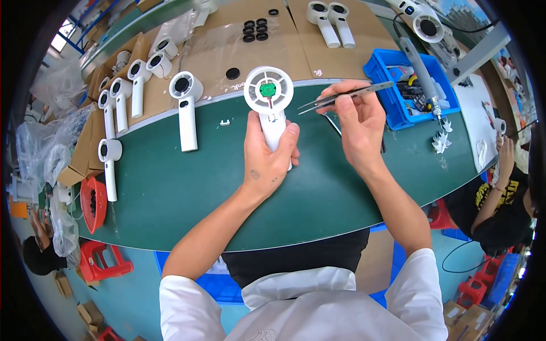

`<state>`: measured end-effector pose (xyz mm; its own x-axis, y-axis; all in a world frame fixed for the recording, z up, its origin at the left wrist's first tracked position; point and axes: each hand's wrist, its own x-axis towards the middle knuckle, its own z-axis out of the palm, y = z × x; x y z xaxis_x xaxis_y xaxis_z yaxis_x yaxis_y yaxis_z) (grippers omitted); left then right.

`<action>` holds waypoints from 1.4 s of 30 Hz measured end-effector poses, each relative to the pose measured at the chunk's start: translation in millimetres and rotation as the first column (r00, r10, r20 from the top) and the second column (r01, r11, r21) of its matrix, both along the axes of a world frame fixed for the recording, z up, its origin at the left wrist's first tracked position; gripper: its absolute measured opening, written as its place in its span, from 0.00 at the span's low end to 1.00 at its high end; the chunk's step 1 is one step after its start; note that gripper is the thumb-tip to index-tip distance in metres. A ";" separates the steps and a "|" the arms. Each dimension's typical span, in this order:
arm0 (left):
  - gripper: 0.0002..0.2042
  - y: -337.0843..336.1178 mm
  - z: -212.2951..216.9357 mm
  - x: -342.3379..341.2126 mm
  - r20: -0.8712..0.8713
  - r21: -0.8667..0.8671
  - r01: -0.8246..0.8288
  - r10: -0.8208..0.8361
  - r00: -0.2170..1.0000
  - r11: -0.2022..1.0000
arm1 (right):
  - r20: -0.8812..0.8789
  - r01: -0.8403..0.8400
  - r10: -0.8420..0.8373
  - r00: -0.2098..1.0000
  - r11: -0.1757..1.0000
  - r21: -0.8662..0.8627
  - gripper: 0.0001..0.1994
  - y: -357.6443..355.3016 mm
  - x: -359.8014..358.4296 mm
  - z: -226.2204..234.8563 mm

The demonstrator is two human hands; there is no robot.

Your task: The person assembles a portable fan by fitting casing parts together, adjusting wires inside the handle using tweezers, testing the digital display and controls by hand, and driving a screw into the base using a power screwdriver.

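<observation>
My left hand [265,153] is wrapped round the handle of a white handheld fan [274,132], whose round head points away from me. Inside the open head a green circuit board [267,90] shows, with wires running down from it. Dark metal tweezers [367,90] are gripped in my right hand [364,126], their tips apart and to the right of the fan, not touching it. A small white part [225,123] lies on the green mat left of the fan. Another white fan [186,122] with a dark centre lies further left. Partly behind my right hand is a thin metal tool [332,123].
Several white fans [137,88] line the left edge by a cardboard box [79,159]. Black round caps [255,29] sit on cardboard at the back. A blue bin [405,119] of tools stands right, near an electric screwdriver [418,62]. A red basket [94,204] is at left.
</observation>
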<state>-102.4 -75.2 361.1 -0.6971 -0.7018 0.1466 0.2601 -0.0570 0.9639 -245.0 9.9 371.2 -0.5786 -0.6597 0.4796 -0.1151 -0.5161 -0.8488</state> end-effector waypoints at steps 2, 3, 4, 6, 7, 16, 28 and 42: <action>0.13 -0.3 -2.2 -1.0 0.000 -0.016 -0.010 0.010 1.000 1.000 | -0.114 -0.021 0.017 0.993 0.999 -0.034 0.10 4.3 8.6 3.8; 0.13 -0.8 -3.1 -0.7 -0.001 -0.017 -0.013 0.013 1.000 1.000 | -0.212 -0.023 0.014 0.977 0.999 -0.042 0.09 7.7 12.1 6.7; 0.13 -1.3 -4.0 -0.4 0.001 -0.015 -0.007 0.007 1.000 1.000 | -0.214 -0.026 0.017 0.977 0.999 -0.042 0.09 7.4 11.9 8.2; 0.13 -1.6 -6.1 0.0 0.001 -0.013 0.002 -0.002 1.000 1.000 | -0.670 0.064 -0.180 0.720 0.979 -0.195 0.07 8.0 11.6 10.0; 0.13 -1.4 -7.3 0.3 0.001 -0.027 0.010 -0.010 1.000 1.000 | -0.654 0.071 -0.190 0.732 0.976 -0.204 0.07 9.0 15.8 11.3; 0.11 -0.1 -9.0 -1.4 -0.010 -0.055 0.028 -0.028 1.000 0.998 | -0.695 0.072 -0.167 0.699 0.984 -0.165 0.13 8.1 18.6 7.2; 0.12 1.1 -11.3 -3.8 0.016 -0.077 0.030 -0.028 0.999 0.997 | -0.730 0.075 -0.155 0.665 0.987 -0.141 0.16 7.0 18.2 8.1; 0.12 3.2 -10.1 -3.4 0.059 -0.099 0.035 -0.029 0.998 0.994 | -0.741 0.073 -0.146 0.656 0.989 -0.130 0.15 6.9 15.3 11.7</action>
